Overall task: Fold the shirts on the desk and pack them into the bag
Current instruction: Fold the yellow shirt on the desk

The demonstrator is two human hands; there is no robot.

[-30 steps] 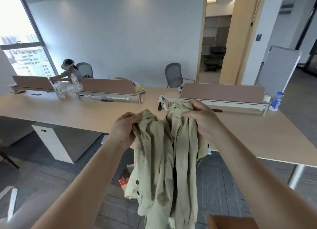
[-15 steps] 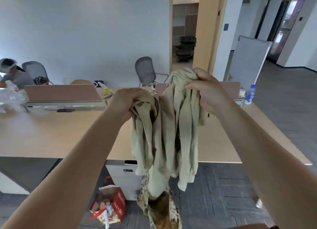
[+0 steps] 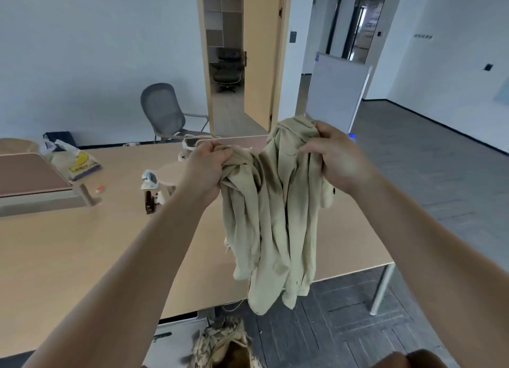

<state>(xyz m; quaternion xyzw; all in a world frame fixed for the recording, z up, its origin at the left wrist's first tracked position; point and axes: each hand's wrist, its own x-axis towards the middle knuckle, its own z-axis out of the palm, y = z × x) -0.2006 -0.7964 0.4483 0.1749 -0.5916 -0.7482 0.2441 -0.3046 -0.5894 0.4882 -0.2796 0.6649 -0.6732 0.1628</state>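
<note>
A beige shirt [image 3: 271, 216] hangs bunched in the air over the right end of the wooden desk [image 3: 68, 252]. My left hand [image 3: 206, 166] grips the cloth's upper left edge. At the top right part of the shirt, my right hand [image 3: 337, 158] clutches a thick fold. The hem dangles past the desk's front edge. Below, on the floor, a camouflage bag [image 3: 223, 345] sits open; its inside is dark.
On the desk stand a brown desk divider [image 3: 33, 177], a plastic bag with yellow print [image 3: 74, 161], and a small dark bottle [image 3: 150, 201]. A grey mesh chair [image 3: 165, 111] stands behind the desk. Farther right a whiteboard [image 3: 336, 92] leans by the doorway.
My view has swung right and the shirt now hangs over the desk's right end. Both hands keep their grip on the cloth, a little lower than before.
</note>
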